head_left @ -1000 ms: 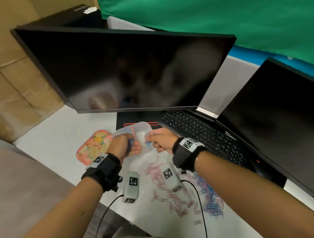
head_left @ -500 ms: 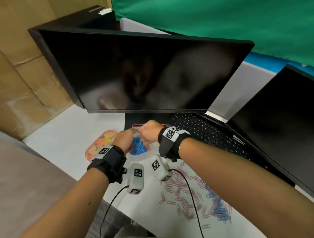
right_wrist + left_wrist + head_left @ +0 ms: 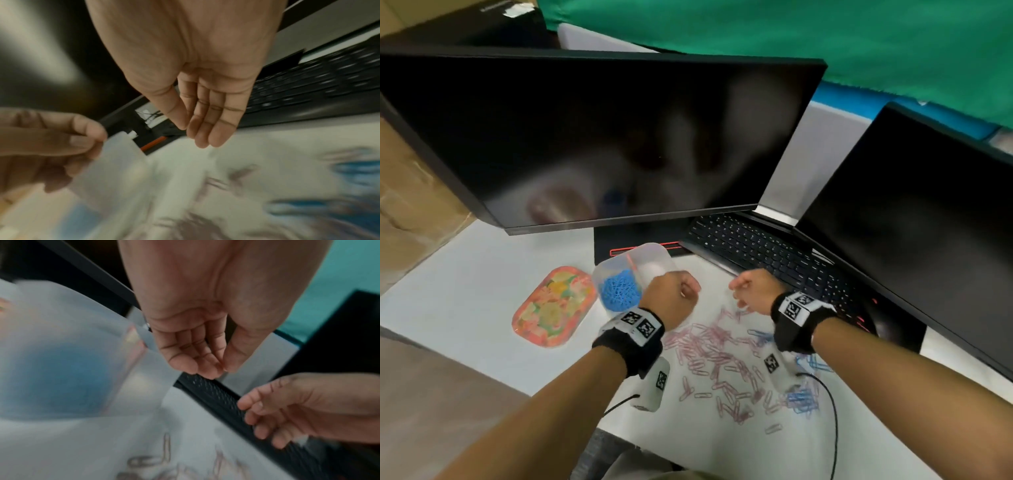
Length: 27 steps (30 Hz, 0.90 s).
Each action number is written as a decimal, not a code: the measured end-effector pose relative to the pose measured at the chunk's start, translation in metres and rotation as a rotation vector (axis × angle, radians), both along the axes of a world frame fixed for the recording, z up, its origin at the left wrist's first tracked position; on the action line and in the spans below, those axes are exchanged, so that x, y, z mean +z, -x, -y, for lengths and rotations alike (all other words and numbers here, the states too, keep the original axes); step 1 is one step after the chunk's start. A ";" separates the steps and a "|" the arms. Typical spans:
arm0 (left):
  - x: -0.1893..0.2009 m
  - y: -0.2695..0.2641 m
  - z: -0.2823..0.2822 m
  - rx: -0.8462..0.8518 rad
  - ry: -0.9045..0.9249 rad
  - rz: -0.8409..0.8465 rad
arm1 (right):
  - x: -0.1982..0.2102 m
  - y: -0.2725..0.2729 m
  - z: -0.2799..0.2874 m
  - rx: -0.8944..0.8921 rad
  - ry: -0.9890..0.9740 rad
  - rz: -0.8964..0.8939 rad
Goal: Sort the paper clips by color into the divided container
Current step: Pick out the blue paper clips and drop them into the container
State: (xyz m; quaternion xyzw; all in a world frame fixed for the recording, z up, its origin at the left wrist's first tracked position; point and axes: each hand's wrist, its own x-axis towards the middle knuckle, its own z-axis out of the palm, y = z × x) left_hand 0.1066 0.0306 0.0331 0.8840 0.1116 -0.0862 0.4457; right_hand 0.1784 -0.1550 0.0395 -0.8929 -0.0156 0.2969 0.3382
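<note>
A translucent divided container (image 3: 654, 255) with a pink divider stands before the monitor base; its left compartment holds blue clips (image 3: 619, 295). Just right of it hovers my left hand (image 3: 678, 294), fingers loosely bent, thumb tip against the fingertips (image 3: 213, 369), nothing visible in it. My right hand (image 3: 743, 291) hangs above the far edge of the pink clips (image 3: 714, 349), fingers (image 3: 213, 129) relaxed and empty. Loose blue clips (image 3: 803, 399) lie under my right forearm. Both wrist views are blurred; the container (image 3: 61, 353) shows at the left there.
A flowered oval tray (image 3: 554, 305) lies left of the container. A laptop keyboard (image 3: 756, 250) runs behind the hands, with a large monitor (image 3: 602, 137) above and a second screen (image 3: 928, 222) at the right. Wrist-camera cables trail over the white table (image 3: 465, 274).
Both hands were over the container, the right one with a blue clip. They have drawn back toward the clip pile and hold nothing now.
</note>
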 end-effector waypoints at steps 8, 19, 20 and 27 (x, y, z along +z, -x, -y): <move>-0.030 -0.015 0.063 -0.423 -0.243 -0.124 | -0.034 0.030 0.078 -0.033 0.231 0.130; -0.058 -0.024 0.131 -0.726 -0.547 -0.105 | -0.044 0.078 0.147 0.077 0.298 0.172; -0.059 -0.023 0.133 -0.733 -0.571 -0.099 | -0.046 0.087 0.145 0.145 0.275 0.173; -0.060 -0.024 0.125 -0.620 -0.588 -0.139 | -0.077 0.122 0.147 0.465 0.278 0.306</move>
